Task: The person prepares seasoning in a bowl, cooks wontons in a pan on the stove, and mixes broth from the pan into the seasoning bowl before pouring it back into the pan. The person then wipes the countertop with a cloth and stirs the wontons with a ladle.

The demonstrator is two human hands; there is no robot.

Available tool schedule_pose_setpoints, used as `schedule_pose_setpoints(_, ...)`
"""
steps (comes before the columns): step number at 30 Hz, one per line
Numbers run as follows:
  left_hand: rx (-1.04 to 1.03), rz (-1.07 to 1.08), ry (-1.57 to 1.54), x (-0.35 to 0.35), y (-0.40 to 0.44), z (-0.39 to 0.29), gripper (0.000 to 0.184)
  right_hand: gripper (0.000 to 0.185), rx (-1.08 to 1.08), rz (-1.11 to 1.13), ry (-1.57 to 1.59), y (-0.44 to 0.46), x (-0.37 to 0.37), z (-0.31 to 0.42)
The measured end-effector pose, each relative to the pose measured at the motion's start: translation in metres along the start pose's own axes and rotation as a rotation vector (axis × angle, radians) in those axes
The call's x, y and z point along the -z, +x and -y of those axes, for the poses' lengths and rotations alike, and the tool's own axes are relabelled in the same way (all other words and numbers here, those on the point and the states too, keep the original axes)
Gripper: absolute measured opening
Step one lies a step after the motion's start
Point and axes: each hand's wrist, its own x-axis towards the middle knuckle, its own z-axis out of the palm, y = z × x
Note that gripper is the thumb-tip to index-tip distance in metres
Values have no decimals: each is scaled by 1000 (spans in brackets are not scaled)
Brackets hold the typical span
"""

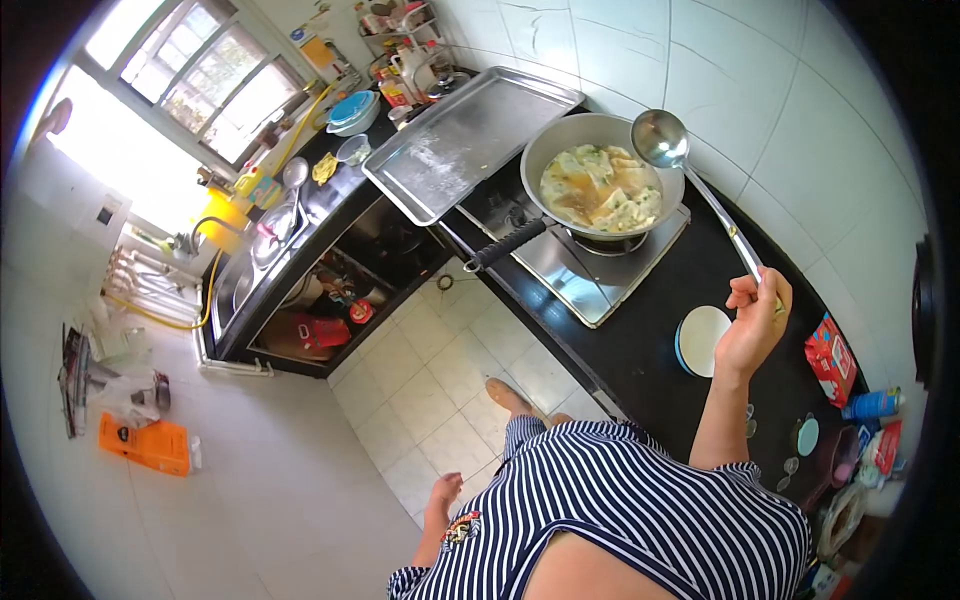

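Note:
My right hand [752, 325] is closed round the handle end of a long metal ladle [728, 225]. The round bowl of the ladle hangs above the right rim of a deep wok [535, 155], apart from the food. Inside the wok, dumplings [610, 190] with greenish filling lie in yellowish broth. A black wrapped handle [510, 245] sticks out from the wok towards the counter's front edge. Just below my right hand stands a white bowl with a blue outside [705, 340]. Down at my side hangs my left hand [447, 488], its fingers loosely bent, with nothing seen in them.
A floured metal tray [470, 140] lies left of the wok on the steel gas stove [605, 290] and counter. Further left are a sink [270, 250], a blue-lidded container [352, 110] and bottles. A red packet [830, 360] and blue can [873, 404] stand at right.

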Motion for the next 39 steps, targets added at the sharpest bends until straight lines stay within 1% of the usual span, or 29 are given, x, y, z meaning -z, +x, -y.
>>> schedule_pose_setpoints(2, -139, -70, 58, -5, 18, 0, 36, 21, 20, 27, -27, 5, 1, 2)
schedule_pose_setpoints(4, -187, -28, 19, -17, 9, -19, 37, 22, -2, 41, -19, 7, 1, 5)
schedule_pose_setpoints(5, -126, 19, 32, -23, -17, -52, 39, 22, -8, 27, -19, 8, 4, 3)
schedule_pose_setpoints(6, -130, 11, 17, -24, -30, -70, 39, 23, -15, 12, -19, 8, 6, 3)
schedule_pose_setpoints(8, -39, 125, 168, -27, -43, -86, 40, 23, -15, 12, -6, 6, 3, 3)
schedule_pose_setpoints(9, -40, 123, 160, -26, -27, -72, 40, 23, -20, 11, -19, 7, 4, 1)
schedule_pose_setpoints(11, -175, 69, 270, -21, 21, -26, 39, 23, -24, 14, -30, 9, 7, -1)
schedule_pose_setpoints(14, -119, 0, 289, -20, 12, -27, 40, 24, -47, 29, -47, 10, 4, -4)
schedule_pose_setpoints(15, -120, 3, 316, -21, -2, -35, 40, 24, -64, 37, -44, 10, 3, -5)
schedule_pose_setpoints(16, -93, 18, 313, -22, -6, -32, 40, 24, -83, 44, -46, 9, 3, -6)
schedule_pose_setpoints(18, -159, 64, 385, -23, -17, -27, 40, 23, -69, 59, -31, 5, 1, -10)
schedule_pose_setpoints(20, -58, 70, 373, -28, -29, -28, 40, 22, -96, 83, -16, 3, -1, -9)
schedule_pose_setpoints(22, -46, 117, 375, -27, -37, -31, 40, 22, -97, 70, -17, 1, -2, -9)
schedule_pose_setpoints(26, -95, 92, 363, -28, -25, -22, 40, 20, -108, 105, -10, 0, 0, -10)
schedule_pose_setpoints(28, -157, 19, 471, -30, -32, -37, 39, 20, -102, 105, -30, -1, 0, -11)
schedule_pose_setpoints(29, -173, 18, 418, -30, -17, -22, 39, 20, -102, 107, -30, -1, 0, -11)
schedule_pose_setpoints(32, -192, 37, 382, -32, -20, -29, 39, 20, -105, 112, -19, -2, 1, -9)
schedule_pose_setpoints(35, -148, 67, 388, -31, -9, -25, 38, 20, -99, 95, -6, -3, 3, -8)
schedule_pose_setpoints(39, -124, 42, 360, -30, -21, -34, 38, 20, -91, 87, -22, -1, 7, -9)
